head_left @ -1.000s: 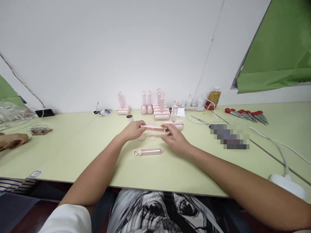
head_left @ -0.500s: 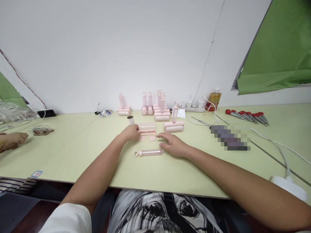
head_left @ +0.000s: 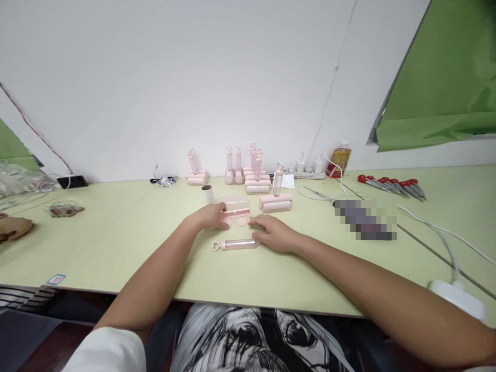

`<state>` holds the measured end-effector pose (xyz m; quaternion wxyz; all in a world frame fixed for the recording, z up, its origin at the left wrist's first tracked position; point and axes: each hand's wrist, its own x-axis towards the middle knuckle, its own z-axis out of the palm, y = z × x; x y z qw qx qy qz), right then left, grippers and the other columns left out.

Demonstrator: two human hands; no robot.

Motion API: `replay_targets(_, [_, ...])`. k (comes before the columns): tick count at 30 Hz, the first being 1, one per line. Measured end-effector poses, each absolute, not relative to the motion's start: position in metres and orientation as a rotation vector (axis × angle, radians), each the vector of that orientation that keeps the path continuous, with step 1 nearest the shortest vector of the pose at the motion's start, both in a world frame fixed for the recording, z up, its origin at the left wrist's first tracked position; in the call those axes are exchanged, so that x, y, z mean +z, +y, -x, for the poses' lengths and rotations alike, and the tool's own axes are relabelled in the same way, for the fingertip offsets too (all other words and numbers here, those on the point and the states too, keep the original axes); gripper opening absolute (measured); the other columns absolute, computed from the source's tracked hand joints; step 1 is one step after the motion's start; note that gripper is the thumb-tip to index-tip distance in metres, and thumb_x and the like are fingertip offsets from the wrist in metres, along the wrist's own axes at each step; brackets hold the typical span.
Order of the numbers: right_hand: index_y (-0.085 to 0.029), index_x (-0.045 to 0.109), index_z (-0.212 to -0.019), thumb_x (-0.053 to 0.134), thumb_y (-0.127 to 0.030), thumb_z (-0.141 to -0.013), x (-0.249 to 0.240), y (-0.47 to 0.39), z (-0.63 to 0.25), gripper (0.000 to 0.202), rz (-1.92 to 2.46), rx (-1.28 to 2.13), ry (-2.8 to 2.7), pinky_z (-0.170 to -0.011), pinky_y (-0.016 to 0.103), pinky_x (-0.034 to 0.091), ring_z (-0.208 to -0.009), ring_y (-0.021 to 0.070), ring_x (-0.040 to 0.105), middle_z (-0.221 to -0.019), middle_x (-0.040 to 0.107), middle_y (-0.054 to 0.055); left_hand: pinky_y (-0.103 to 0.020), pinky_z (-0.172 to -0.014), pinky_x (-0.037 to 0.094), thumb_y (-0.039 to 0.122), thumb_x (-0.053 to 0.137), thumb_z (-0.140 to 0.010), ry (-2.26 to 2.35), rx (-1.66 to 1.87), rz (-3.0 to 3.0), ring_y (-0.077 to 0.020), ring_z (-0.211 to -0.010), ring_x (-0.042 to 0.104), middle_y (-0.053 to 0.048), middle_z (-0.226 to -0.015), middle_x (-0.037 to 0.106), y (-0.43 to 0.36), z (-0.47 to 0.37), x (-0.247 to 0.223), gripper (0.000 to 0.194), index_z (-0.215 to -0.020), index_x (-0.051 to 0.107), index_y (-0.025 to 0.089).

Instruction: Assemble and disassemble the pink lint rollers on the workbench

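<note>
Here our left hand [head_left: 211,216] curls round the pink casing [head_left: 237,213] at its left end, likely steadying it, while our right hand [head_left: 276,232], half-open, seemingly empty, sits by the near handle [head_left: 240,244].

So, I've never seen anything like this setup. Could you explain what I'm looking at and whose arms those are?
There's no machine here: these are a person's own bare hands. A single camera worn on the head looks forward and down, so everything appears from the wearer's side.

The left hand is at the left end of a pink casing; how firmly it grips is hard to tell. The right hand is open near the right end of a clear pink handle with a heart-shaped loop.

Also on the pale table are two pink discs, a white roll, pink rollers with upright handles, a bottle and red-handled tools.
</note>
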<state>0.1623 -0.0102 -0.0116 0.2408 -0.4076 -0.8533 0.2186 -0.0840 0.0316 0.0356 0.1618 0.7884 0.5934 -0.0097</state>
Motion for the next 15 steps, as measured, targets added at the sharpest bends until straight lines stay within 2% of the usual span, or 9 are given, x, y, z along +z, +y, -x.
replay_targets(7, [-0.018,0.064,-0.106,0.058,-0.021,-0.081,-0.0184,-0.0062,-0.1623,0.026,1.109,0.572,-2.274,-0.095,0.039,0.044,-0.107,0.0233,0.056,-0.116,0.058,0.011,-0.028,-0.063,0.046,0.045,0.065,-0.069,1.739,0.051,-2.274,-0.0238,-0.088,0.065,-0.006,-0.106,0.068,0.0314,0.0817,0.0360,0.056,-0.117,0.049,0.022])
replay_targets(15, [-0.020,0.066,-0.111,0.052,-0.025,-0.087,-0.0137,-0.0083,-0.1611,0.028,1.038,0.600,-2.425,-0.093,0.041,0.043,-0.109,0.0265,0.053,-0.110,0.067,0.009,-0.029,-0.062,0.043,0.047,0.060,-0.073,1.761,0.043,-2.385,-0.0261,-0.089,0.065,-0.008,-0.105,0.068,0.0268,0.0760,0.0378,0.058,-0.123,0.045,0.021])
